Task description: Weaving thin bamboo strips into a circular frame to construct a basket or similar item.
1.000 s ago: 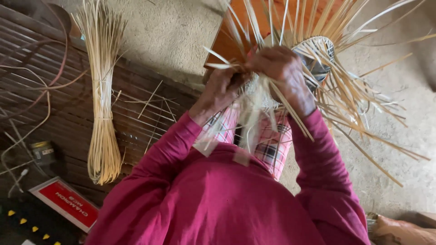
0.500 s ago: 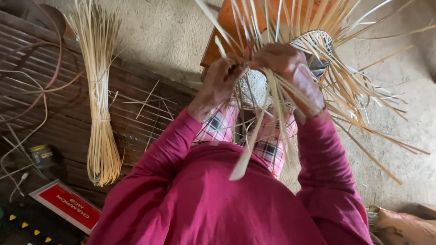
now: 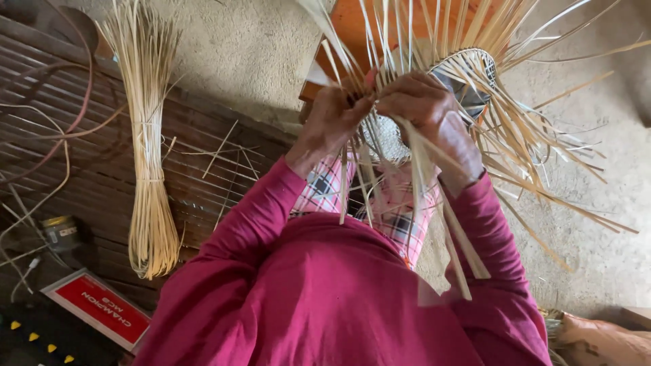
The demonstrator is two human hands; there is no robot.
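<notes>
Head view, looking down. Floor: bare and pale, filling the upper and right field. Mat: dark, slatted, at left, its far edge cut off by the frame. Person's torso and sleeves in magenta fill the lower centre; a checked cloth shows between the forearms, mostly hidden behind loose strips. Basket: half-woven, held above the lap at upper centre; only part of its woven wall shows, and its unwoven strips fan outward, several cut off at the top and right edges. An orange board lies behind it, largely hidden. Bundle: pale tied strips lying on the mat, well apart from the hands. Left hand: fingers closed together on a few strips at the basket's near edge. Right hand: curled over the strips just beside the left, gripping them; the fingertips are hidden. Red box and small jar: lower left, the box partly cut off.
</notes>
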